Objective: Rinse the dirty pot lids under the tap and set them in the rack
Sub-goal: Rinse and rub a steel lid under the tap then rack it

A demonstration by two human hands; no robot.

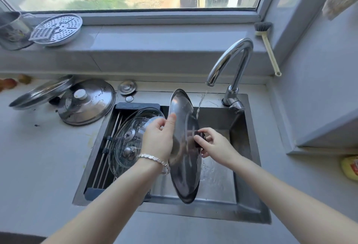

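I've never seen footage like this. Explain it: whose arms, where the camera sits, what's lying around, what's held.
No machine here: a person wears one camera on the head, looking down at their own arms. The left hand grips the rim of a steel lid, held on edge over the sink; the right hand pinches its dark knob. Water runs from the tap. Glass lids lie in the rack at the sink's left; other metal lids rest on the counter.
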